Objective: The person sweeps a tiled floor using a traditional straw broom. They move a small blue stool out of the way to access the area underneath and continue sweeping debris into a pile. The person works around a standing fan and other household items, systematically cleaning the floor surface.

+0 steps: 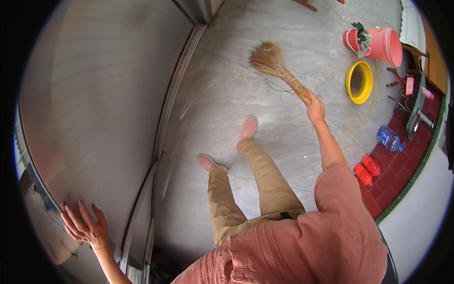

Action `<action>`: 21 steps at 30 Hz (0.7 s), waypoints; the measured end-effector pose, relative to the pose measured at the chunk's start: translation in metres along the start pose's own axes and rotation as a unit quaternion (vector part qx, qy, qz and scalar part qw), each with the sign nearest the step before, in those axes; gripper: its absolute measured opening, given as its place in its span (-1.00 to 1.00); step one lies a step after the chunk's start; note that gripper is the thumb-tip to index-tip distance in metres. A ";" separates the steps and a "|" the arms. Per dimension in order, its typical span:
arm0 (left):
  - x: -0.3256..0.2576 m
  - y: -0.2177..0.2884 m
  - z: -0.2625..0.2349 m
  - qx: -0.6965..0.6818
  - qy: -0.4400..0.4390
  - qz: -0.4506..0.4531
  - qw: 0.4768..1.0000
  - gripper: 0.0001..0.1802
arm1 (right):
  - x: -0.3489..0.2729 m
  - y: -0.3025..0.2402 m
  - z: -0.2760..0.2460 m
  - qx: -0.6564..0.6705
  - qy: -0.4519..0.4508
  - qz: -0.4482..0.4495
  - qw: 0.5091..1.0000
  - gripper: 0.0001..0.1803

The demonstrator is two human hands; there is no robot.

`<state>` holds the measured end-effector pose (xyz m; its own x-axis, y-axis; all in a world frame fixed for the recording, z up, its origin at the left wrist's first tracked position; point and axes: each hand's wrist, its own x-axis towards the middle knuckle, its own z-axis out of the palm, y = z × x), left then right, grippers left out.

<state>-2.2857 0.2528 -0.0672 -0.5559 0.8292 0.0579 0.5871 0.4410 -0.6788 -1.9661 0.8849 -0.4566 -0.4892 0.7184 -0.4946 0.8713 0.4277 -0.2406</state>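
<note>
We see the right hand (315, 111), upper right of frame, clenched around a straw broom (276, 66) whose bristles rest on the grey floor (222, 94); left hand (87, 228), lower left, fingers spread flat against the wall (94, 109).

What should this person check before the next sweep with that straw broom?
1. Right hand gripped on the straw broom handle: ok.
2. Bristles down on the grey floor: ok.
3. Left hand flat against the wall panel, fingers spread: ok.
4. Both feet planted, pink shoes apart: ok.
5. Yellow basin and pink bucket apart from the bristles: ok.
6. Thin yellow cord on the floor close beside the right arm: not ok, a possible snag.
</note>
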 end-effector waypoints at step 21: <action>0.022 -0.003 -0.020 0.040 -0.052 0.039 0.997 -0.55 | -0.105 0.004 -0.075 -0.030 0.024 0.040 0.998 -0.71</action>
<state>-2.2881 0.2766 -0.0490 -0.5708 0.8181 -0.0698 0.5835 0.3443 -0.7355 -1.9145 0.8518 -0.3429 -0.4209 0.7767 -0.4686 0.9044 0.3991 -0.1508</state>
